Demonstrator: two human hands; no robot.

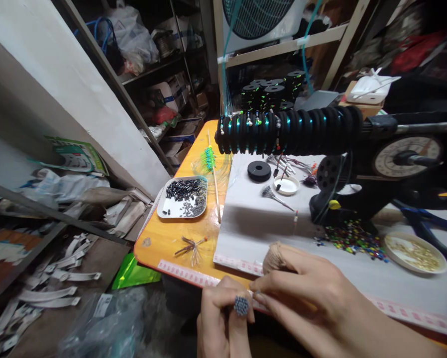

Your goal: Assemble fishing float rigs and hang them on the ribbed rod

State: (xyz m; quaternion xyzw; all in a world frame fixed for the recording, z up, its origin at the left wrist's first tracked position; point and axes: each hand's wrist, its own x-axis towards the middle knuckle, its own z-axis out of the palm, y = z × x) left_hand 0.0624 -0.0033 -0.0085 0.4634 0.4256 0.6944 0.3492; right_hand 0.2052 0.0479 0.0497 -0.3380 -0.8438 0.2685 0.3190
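Near the table's front edge, my left hand (223,318) is closed around a bundle of thin grey pieces (241,306), whose round ends show between thumb and fingers. Just to its right, my right hand (309,293) has its thumb and fingertips pressed together beside the bundle; anything between them is too small to tell. A tan wrap (274,257) covers one finger of the right hand. Beyond the hands, a black roller (290,130) with ridges and teal line in its grooves hangs over the white board (253,223).
A white tray (174,210) holds black and grey small parts. Colourful beads (354,239) lie beside a dish of gold pieces (417,252). A black spool (259,171), a small white dish (286,186) and a wooden stick (216,194) lie farther back. Shelves (149,74) stand at the left.
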